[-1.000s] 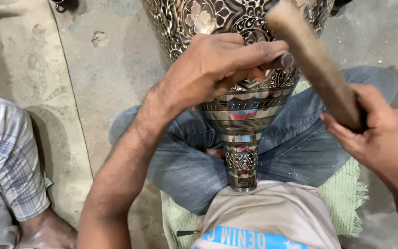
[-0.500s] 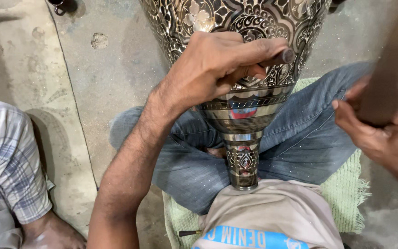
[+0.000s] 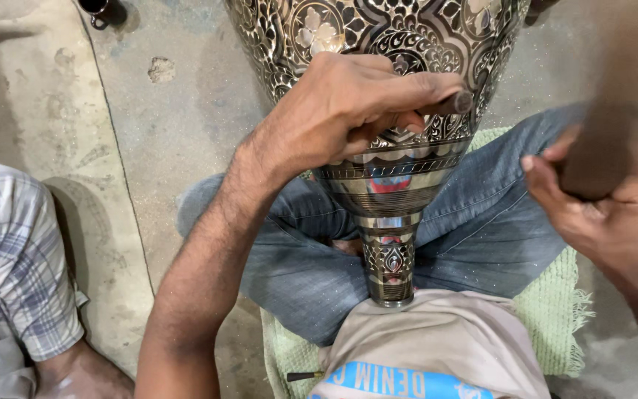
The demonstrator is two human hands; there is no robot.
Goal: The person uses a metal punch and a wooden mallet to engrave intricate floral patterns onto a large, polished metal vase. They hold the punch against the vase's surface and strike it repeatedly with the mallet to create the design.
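A large engraved metal vase [image 3: 378, 44] lies across my lap, its narrow neck [image 3: 389, 266] pointing at my belly. My left hand [image 3: 348, 111] rests on the vase's shoulder and is shut on a thin metal chisel [image 3: 455, 102], whose blunt end sticks out to the right. My right hand [image 3: 599, 214] is raised at the right edge, shut on a thick wooden mallet [image 3: 622, 111] that is blurred and lifted high, well away from the chisel.
I sit cross-legged in blue jeans [image 3: 297, 258] on a green mat [image 3: 555, 325] over a concrete floor [image 3: 164, 125]. Another person in a plaid shirt [image 3: 9, 258] sits at the left. A small dark tool [image 3: 303, 376] lies on the mat.
The mallet has swung up and away to the right from near the chisel head. My left hand and the chisel have stayed on the vase.
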